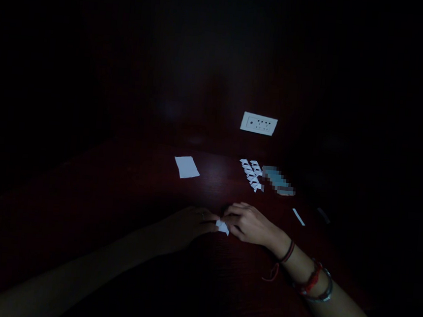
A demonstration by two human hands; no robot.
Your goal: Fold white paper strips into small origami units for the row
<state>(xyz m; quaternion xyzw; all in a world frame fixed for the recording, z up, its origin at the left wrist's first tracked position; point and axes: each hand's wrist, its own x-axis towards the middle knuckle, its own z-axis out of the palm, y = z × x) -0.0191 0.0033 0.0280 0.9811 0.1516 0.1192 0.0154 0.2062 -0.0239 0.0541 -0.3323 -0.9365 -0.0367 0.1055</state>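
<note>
Between my hands, low over the dark red table (pixel 194 191), is a small folded piece of white paper (pixel 223 226). My left hand (pixel 196 225), in shadow and with a ring on one finger, has its fingertips closed on the paper's left edge. From the right, my right hand (pixel 246 223) pinches its upper right side, fingers bent. Bracelets circle the right wrist and forearm. Farther back lie several small folded paper pieces (pixel 250 174) in two rows. A stack of white paper sheets (pixel 187 167) rests to the left of them.
A pixelated flat bluish object (pixel 278 180) lies right of the folded pieces. Nearer the right edge is a narrow white paper strip (pixel 298 217), with a dim second strip (pixel 323 215) beyond it. A white wall socket (pixel 259 123) is at the back. The surroundings are very dark.
</note>
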